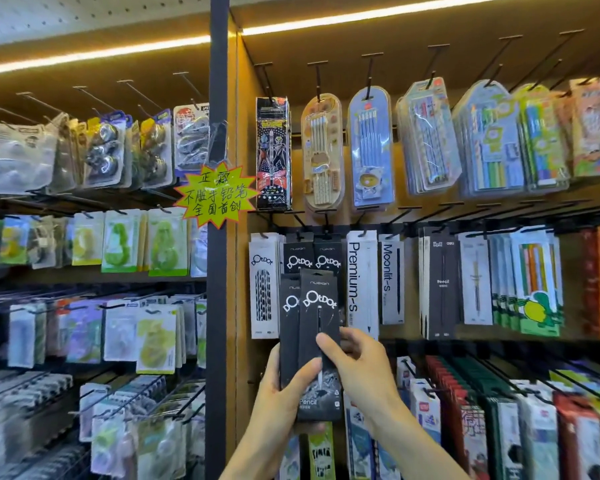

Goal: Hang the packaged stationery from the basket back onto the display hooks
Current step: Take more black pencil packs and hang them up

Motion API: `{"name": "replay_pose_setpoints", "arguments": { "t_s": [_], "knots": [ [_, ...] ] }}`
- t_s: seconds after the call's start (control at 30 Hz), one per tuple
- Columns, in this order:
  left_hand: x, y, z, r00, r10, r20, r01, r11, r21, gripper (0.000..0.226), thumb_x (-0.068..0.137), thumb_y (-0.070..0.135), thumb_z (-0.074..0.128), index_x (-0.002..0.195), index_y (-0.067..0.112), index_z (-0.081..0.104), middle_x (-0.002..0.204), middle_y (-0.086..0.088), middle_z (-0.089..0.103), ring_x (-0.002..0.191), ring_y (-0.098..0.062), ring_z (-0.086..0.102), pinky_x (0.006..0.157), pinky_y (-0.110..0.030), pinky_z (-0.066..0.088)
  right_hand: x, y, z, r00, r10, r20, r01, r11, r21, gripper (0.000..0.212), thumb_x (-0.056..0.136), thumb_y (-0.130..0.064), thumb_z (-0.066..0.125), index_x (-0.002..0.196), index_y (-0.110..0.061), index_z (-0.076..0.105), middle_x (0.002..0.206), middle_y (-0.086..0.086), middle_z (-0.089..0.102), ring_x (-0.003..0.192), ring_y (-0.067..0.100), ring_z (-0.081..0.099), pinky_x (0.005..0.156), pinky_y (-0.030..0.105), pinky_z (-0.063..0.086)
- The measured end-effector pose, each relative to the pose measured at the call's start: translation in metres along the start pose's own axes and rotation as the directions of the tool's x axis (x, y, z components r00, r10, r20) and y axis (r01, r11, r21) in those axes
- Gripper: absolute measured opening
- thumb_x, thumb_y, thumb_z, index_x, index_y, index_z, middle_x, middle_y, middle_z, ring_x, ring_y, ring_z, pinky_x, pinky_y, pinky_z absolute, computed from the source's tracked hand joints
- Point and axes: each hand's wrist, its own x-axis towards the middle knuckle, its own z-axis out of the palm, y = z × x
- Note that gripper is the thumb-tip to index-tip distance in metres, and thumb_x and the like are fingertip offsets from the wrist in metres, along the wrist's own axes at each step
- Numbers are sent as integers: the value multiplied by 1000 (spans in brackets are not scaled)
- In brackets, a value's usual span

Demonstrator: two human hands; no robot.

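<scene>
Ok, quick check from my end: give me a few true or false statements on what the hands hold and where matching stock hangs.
1. Both hands hold black DotDot pencil packs. True.
2. The left hand is empty. False: it grips the packs from below.
3. Matching black packs hang just above the held ones. True.
4. The right hand is on a hook. False: it pinches the front pack.

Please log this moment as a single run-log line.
left hand: holds black DotDot packs | right hand: grips front pack | matching packs hang above
</scene>
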Motion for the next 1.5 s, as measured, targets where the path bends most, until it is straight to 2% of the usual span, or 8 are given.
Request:
{"name": "replay_pose_setpoints", "arguments": {
  "t_s": [0.2, 0.37, 0.63, 0.9, 1.0, 1.1, 1.37, 1.5],
  "knots": [
    [10, 1, -4, 998, -18, -61, 18, 1000, 11, 37, 94, 58, 62, 128, 44, 56, 122, 7, 72, 84, -30, 80, 51, -36, 60, 17, -16, -10, 998, -52, -46, 56, 995, 82, 19, 97, -24, 69, 115, -21, 64, 100, -5, 79, 89, 2, 75, 75, 19, 59],
    [9, 4, -11, 1000, 8, -14, -9, 998, -64, 40, 93, 46, 63, 130, 31, 55, 107, -15, 78, 82, -45, 77, 46, -34, 59, 51, -42, -9, 995, -72, -74, 78, 994, 83, 12, 100, -22, 66, 105, -28, 57, 94, -13, 70, 73, -14, 66, 61, 5, 49],
    [11, 1, -20, 999, 23, 30, -21, 997, -75, 32, 105, 15, 45, 135, 25, 51, 107, -28, 74, 85, -49, 76, 40, -34, 57, 85, -35, 4, 989, -28, -145, 35, 998, 47, 17, 99, -29, 66, 114, -20, 62, 101, -7, 70, 90, 2, 65, 69, 19, 48],
    [11, 11, -17, 1000, 21, 7, -21, 1000, 2, 18, 103, 21, 58, 121, 26, 60, 97, -5, 80, 82, -28, 80, 53, -36, 62, 110, -25, 12, 961, 106, -255, -140, 983, -119, 36, 97, -35, 69, 116, -4, 68, 96, 3, 64, 91, 20, 55, 93, 42, 51],
    [14, 10, -19, 997, 53, 59, -57, 996, 75, 18, 103, 19, 60, 110, 36, 60, 83, 13, 78, 71, -6, 77, 56, -35, 64, 109, -19, 13, 951, 114, -289, -182, 958, -220, 38, 98, -37, 67, 117, -4, 71, 112, 11, 73, 96, 24, 61, 86, 40, 50],
    [18, 6, -21, 994, 61, 90, -70, 992, 107, 25, 103, 24, 62, 123, 38, 59, 101, 18, 78, 91, -14, 79, 68, -49, 66, 93, -17, 8, 937, 52, -344, -173, 927, -332, 42, 98, -37, 66, 132, -12, 65, 124, 4, 70, 117, 25, 62, 89, 34, 46],
    [32, 10, -9, 960, 142, 242, -179, 974, 139, 34, 102, 21, 63, 134, 34, 58, 123, 6, 76, 116, -23, 73, 96, -57, 57, 26, -9, 3, 992, -127, -12, 128, 991, 49, 45, 95, -20, 72, 129, -35, 48, 105, -1, 77, 93, 8, 75, 80, 27, 61],
    [50, 29, 9, 951, 193, 240, -232, 962, 146, 27, 103, 20, 62, 122, 40, 57, 108, 21, 78, 103, -7, 75, 76, -37, 65, 51, -25, -2, 978, -205, -49, 207, 977, 50, 55, 96, -9, 69, 132, -42, 45, 106, 2, 76, 93, 10, 75, 74, 25, 61]
  ]
}}
